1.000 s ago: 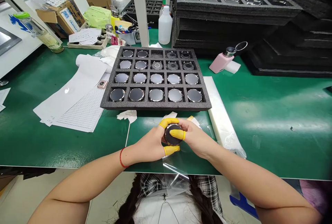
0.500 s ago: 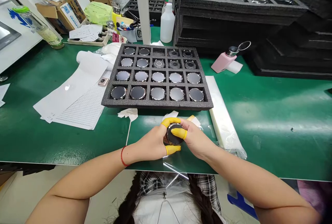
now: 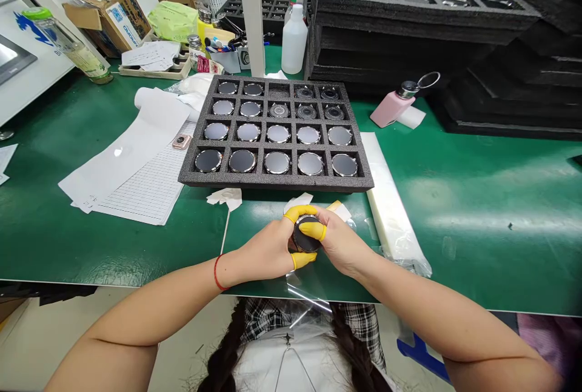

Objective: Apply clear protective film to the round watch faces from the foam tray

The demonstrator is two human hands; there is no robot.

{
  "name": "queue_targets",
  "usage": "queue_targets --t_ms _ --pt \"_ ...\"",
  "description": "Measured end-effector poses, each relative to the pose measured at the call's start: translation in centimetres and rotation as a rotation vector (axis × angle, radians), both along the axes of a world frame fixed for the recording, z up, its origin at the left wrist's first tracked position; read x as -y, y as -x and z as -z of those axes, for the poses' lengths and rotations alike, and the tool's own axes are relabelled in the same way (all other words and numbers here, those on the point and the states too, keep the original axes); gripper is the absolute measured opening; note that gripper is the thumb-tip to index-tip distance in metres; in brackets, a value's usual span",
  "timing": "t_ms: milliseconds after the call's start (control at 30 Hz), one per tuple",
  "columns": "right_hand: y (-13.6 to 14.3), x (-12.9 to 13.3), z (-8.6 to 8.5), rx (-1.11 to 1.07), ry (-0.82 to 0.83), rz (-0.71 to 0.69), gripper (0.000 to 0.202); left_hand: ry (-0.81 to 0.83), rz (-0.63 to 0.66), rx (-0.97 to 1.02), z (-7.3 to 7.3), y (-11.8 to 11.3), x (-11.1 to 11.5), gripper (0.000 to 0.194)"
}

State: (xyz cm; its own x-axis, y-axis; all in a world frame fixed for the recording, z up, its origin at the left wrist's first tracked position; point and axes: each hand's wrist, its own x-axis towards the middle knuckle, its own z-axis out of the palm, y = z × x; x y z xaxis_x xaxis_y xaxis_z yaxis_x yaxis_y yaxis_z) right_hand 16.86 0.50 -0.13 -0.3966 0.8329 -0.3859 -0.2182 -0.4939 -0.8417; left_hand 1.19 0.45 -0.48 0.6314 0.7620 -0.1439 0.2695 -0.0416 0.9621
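Both hands meet over the near edge of the green table around one round watch case (image 3: 307,239) with a dark face. My left hand (image 3: 268,248), with yellow finger cots on thumb and finger, grips the case by its rim from the left. From the right, my right hand (image 3: 343,242) holds it too, its yellow-capped thumb lying across the face. Its other fingers are hidden behind the case. Just beyond the hands lies a black foam tray (image 3: 273,185), with watch cases in most of its pockets; one back-row pocket holds none.
Stacked black foam trays (image 3: 422,22) stand at the back right, near a pink pump bottle (image 3: 393,107). A long white plastic-wrapped strip (image 3: 393,204) lies right of the tray. Papers (image 3: 131,168) cover the left; a white bottle (image 3: 294,40) stands by the post (image 3: 250,16).
Hardly anything differs. Both hands keep their hold on the watch case, and the right thumb has shifted very slightly upward on its face.
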Motion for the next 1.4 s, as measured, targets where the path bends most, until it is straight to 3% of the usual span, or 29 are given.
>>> queue_targets --t_ms 200,367,533,767,967,1200,1400 --pt "0.1 0.1 0.2 0.008 0.002 0.009 0.028 -0.021 -0.013 0.001 0.5 0.1 0.1 0.037" --pt "0.0 -0.1 0.1 0.047 -0.009 0.022 0.028 0.034 -0.021 0.007 0.2 -0.1 0.0 0.051" --pt "-1.1 -1.1 -0.4 0.118 -0.099 0.06 0.027 0.105 -0.137 0.082 -0.6 -0.1 -0.2 0.06" --pt "-2.3 -1.8 -1.0 0.17 -0.141 -0.103 0.02 0.1 -0.229 0.115 -1.1 0.7 -0.9 0.058" --pt "-2.3 -1.6 -0.7 0.153 -0.147 -0.116 0.02 0.039 -0.208 0.061 -0.7 0.6 -1.0 0.057" --pt "-2.2 -1.7 -1.1 0.142 -0.16 -0.115 0.021 0.094 -0.217 0.103 -0.9 0.7 -1.2 0.059" --pt "-1.5 -1.0 -0.1 0.144 -0.207 -0.18 0.028 0.066 -0.251 0.08 -0.1 0.5 -1.0 0.061"
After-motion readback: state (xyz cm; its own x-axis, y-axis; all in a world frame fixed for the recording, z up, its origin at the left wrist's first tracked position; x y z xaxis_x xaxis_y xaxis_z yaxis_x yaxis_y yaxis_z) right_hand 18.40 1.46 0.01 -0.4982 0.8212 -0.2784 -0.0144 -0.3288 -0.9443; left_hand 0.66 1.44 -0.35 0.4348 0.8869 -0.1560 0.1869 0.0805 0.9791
